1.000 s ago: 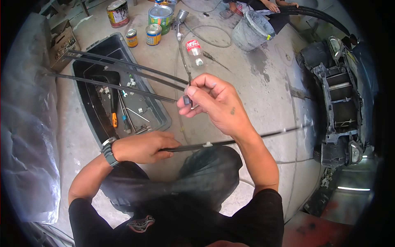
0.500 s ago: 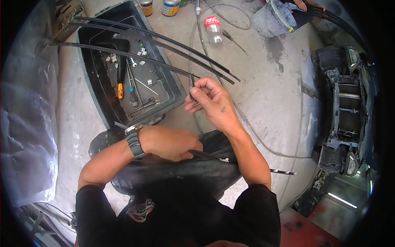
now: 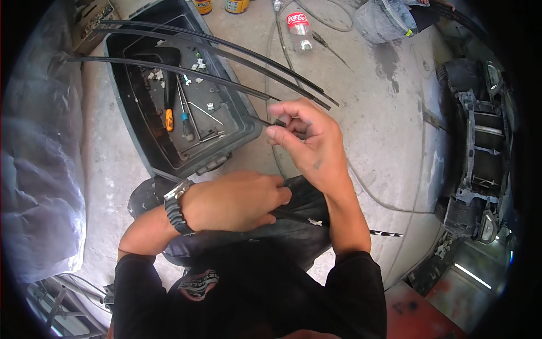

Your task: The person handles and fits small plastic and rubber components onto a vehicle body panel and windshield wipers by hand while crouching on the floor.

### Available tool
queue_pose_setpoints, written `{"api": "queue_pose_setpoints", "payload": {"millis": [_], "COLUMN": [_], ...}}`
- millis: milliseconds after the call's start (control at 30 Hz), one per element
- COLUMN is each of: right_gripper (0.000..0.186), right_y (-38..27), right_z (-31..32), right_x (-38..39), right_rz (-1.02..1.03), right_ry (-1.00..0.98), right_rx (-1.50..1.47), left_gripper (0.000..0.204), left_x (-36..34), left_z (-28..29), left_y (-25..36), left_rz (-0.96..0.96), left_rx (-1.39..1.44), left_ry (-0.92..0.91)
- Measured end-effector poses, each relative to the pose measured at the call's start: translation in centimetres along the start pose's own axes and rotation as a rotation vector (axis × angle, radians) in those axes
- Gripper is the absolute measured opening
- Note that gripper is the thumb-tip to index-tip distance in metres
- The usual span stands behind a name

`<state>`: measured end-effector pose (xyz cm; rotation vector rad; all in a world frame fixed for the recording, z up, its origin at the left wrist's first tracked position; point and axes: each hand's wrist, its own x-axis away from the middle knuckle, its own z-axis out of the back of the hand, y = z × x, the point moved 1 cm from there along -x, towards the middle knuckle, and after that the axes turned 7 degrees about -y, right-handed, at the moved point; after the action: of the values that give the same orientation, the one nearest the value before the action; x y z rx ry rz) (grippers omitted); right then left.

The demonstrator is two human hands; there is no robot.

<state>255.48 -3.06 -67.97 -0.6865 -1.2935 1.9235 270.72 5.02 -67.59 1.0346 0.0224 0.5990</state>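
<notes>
My left hand point(image 3: 237, 198), with a watch on its wrist, is closed over my lap around a long dark trim strip point(image 3: 387, 233). The strip runs out to the right beneath my right forearm and carries a small white clip point(image 3: 315, 222). Between thumb and fingers, my right hand point(image 3: 313, 138) pinches a thin dark stick-like piece point(image 3: 276, 122), whose exact kind I cannot make out. It points left, toward the near rim of a grey plastic bin point(image 3: 244, 116). Several other long dark trim strips point(image 3: 237, 58) lie across the bin.
Inside the bin are an orange-handled tool point(image 3: 169, 120), a blue-banded screwdriver point(image 3: 186, 125) and loose clips. A plastic bottle point(image 3: 299, 31), a cable point(image 3: 372, 204) and a bucket point(image 3: 381, 22) are on the floor. Another person's hand shows beyond it. A car front point(image 3: 477, 152) stands right.
The thin piece in my right hand has swung from upright to pointing left, and that hand has shifted slightly right. My left hand has moved a little right along the strip.
</notes>
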Motion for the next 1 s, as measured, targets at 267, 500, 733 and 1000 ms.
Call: {"api": "queue_pose_setpoints", "payload": {"millis": [267,500,733,1000], "right_gripper": [0.018,0.017,0.013,0.01], "right_y": [-0.6,-1.0,-1.0,-0.6], "right_z": [-0.9,-0.4,-1.0,-1.6], "right_x": [-0.1,-0.5,-0.9,-1.1], "right_rz": [0.102,0.191,0.184,0.101], "right_ry": [0.059,0.036,0.073,0.141], "right_rx": [0.133,0.225,0.177,0.049], "left_gripper": [0.047,0.054,0.029,0.029], "left_x": [1.8,4.0,6.6,8.1], "left_z": [0.9,2.2,1.7,-8.8], "left_y": [1.4,2.8,3.9,2.2], "left_rz": [-0.006,-0.108,-0.335,-0.413], "left_rx": [-0.031,0.011,-0.153,0.61], "left_ry": [0.124,0.442,0.962,2.063]}}
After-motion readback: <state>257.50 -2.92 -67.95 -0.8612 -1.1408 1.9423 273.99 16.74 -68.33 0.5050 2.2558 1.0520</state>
